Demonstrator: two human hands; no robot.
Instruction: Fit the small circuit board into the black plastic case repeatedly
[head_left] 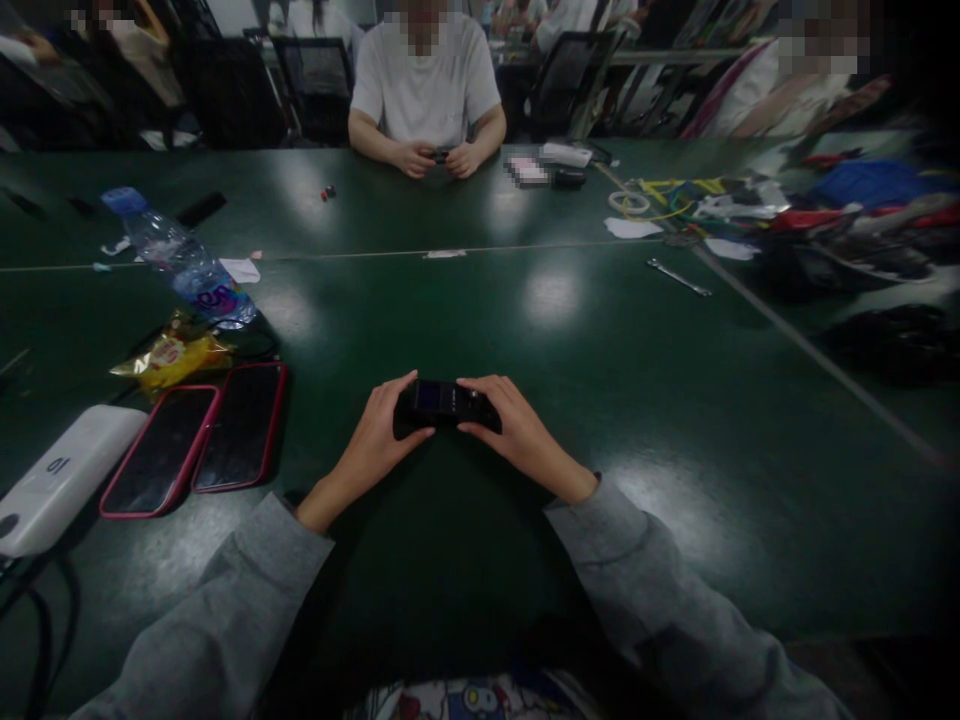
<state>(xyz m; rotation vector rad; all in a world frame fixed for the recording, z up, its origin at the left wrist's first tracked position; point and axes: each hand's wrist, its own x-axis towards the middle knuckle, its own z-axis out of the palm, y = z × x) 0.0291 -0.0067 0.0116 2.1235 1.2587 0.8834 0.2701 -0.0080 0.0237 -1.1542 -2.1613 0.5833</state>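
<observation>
Between my hands is a small black electronic device (448,402) with a dark screen on its left part and small light markings on its right part. My left hand (379,420) grips its left end, fingers at the far edge and thumb along the near edge. Round the right end, my right hand (510,415) holds it in the same way, with the thumb at the near side. The device is low over the green table (465,560); whether it rests on the surface I cannot tell.
Left lie two red-edged phones (244,430), a white power bank (71,478), a yellow wrapper (176,358) and a tilted plastic bottle (184,260). A wrench (679,278) and tangled cables (675,200) lie right. Opposite, a person (424,90) holds a small dark object.
</observation>
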